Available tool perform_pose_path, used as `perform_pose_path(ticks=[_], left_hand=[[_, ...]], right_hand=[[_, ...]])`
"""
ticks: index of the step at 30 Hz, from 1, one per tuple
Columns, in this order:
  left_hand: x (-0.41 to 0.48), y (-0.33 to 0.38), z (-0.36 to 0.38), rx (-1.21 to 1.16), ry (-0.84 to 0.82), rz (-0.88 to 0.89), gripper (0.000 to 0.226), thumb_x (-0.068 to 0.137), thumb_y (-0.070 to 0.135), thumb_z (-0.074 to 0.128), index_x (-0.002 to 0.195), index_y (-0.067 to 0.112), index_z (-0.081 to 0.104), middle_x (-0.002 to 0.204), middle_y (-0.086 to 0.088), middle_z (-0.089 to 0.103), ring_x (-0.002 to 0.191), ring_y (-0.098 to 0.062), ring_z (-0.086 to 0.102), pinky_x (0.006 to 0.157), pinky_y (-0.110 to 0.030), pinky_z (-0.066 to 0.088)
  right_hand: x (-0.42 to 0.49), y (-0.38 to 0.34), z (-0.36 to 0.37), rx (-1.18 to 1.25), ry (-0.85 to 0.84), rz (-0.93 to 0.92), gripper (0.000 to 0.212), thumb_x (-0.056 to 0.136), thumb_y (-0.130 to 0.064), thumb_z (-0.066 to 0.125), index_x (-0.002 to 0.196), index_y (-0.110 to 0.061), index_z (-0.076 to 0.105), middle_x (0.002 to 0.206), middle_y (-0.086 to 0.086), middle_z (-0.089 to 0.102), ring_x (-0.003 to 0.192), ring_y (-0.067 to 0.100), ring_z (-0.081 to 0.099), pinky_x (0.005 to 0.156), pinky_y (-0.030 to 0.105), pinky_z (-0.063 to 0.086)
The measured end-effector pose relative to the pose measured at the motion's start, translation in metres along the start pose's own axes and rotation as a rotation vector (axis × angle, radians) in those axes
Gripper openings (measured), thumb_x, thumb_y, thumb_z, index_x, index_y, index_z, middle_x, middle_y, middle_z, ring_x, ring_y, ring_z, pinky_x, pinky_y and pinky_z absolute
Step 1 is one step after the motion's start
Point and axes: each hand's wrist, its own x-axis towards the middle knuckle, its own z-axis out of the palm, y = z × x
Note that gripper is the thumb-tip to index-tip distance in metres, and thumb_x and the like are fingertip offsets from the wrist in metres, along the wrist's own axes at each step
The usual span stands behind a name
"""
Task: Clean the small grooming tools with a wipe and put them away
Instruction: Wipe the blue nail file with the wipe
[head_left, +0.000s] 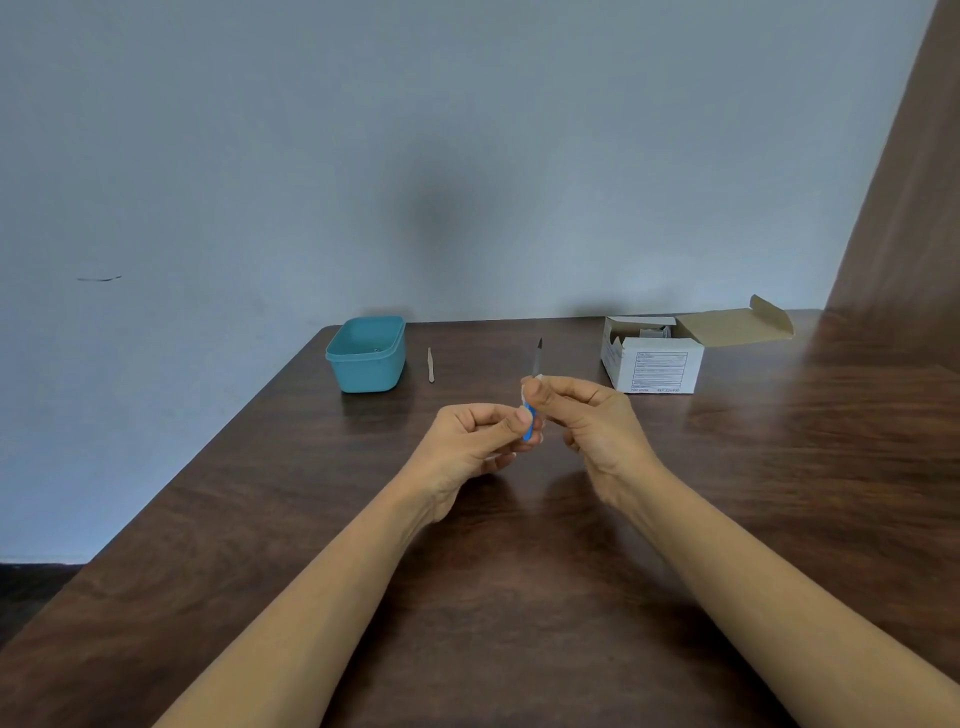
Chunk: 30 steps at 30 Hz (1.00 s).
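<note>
A nail file (536, 357) with a blue handle and a dark grey blade points up and away above the middle of the table. My left hand (475, 441) pinches its blue handle from the left. My right hand (587, 421) pinches a small white wipe (531, 381) around the blade just above the handle. A thin pale stick-shaped tool (430, 365) lies on the table beyond my hands. To its left stands an open teal plastic container (367, 354).
A white cardboard box (655, 362) with its brown flap open stands at the back right and holds small packets. The dark wooden table (519, 571) ends at a blue-grey wall; its left edge runs diagonally. A brown wooden panel rises at the far right.
</note>
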Motion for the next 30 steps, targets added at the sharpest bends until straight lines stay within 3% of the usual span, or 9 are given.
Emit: perform_pose_path(ticks=[4,7,11,14,20,24,30], left_hand=[[0.000,0.000,0.000,0.084,0.001,0.074,0.019,0.074,0.030,0.071,0.084,0.014,0.076,0.085,-0.007,0.075,0.079,-0.009,0.067,0.076,-0.025,0.047],[0.001,-0.001,-0.001,0.131,-0.013,0.108,0.019,0.076,0.023,0.073,0.088,0.008,0.075,0.084,-0.007,0.075,0.075,-0.007,0.068,0.067,-0.016,0.049],[0.001,-0.005,0.001,0.169,-0.017,0.146,0.018,0.079,0.016,0.073,0.091,0.002,0.075,0.085,-0.011,0.075,0.077,-0.011,0.070,0.071,-0.015,0.051],[0.001,-0.005,0.003,0.150,-0.027,0.149,0.018,0.080,0.016,0.072,0.090,0.002,0.075,0.085,-0.011,0.075,0.078,-0.011,0.069,0.071,-0.015,0.051],[-0.002,0.000,0.002,0.098,0.013,0.110,0.015,0.083,0.019,0.070,0.089,0.006,0.075,0.082,-0.007,0.075,0.070,-0.003,0.067,0.061,-0.011,0.047],[-0.003,0.002,0.004,0.119,-0.007,0.081,0.019,0.075,0.030,0.072,0.082,0.013,0.077,0.084,-0.006,0.076,0.073,-0.006,0.064,0.069,-0.020,0.045],[-0.006,0.001,0.007,0.067,-0.084,0.038,0.019,0.071,0.032,0.071,0.077,0.015,0.077,0.088,-0.006,0.076,0.080,-0.009,0.067,0.073,-0.023,0.045]], right_hand=[[0.001,0.000,-0.001,0.010,0.048,-0.103,0.020,0.074,-0.011,0.078,0.090,0.001,0.072,0.080,-0.002,0.072,0.067,-0.008,0.065,0.059,0.003,0.043],[0.001,-0.001,-0.001,0.016,0.086,-0.125,0.019,0.072,-0.011,0.079,0.086,-0.002,0.072,0.075,-0.005,0.073,0.069,-0.004,0.067,0.062,0.003,0.045],[0.004,-0.006,-0.003,0.046,0.168,-0.147,0.019,0.073,-0.010,0.079,0.089,-0.004,0.070,0.075,-0.004,0.070,0.062,-0.007,0.064,0.063,0.005,0.046],[0.006,-0.008,-0.005,0.060,0.201,-0.091,0.022,0.071,-0.016,0.081,0.089,-0.010,0.069,0.075,-0.007,0.070,0.058,-0.009,0.060,0.068,0.015,0.042],[0.002,-0.005,-0.006,-0.017,-0.030,0.131,0.021,0.062,-0.028,0.079,0.079,-0.018,0.071,0.065,-0.010,0.070,0.053,-0.003,0.056,0.060,0.019,0.032],[0.006,-0.006,-0.007,0.025,0.023,0.107,0.023,0.065,-0.023,0.080,0.085,-0.018,0.070,0.069,-0.009,0.071,0.062,0.000,0.055,0.061,0.021,0.034],[0.010,-0.008,-0.010,0.252,0.053,0.111,0.018,0.076,-0.011,0.074,0.092,-0.015,0.067,0.065,-0.012,0.069,0.050,-0.003,0.054,0.048,0.015,0.032]])
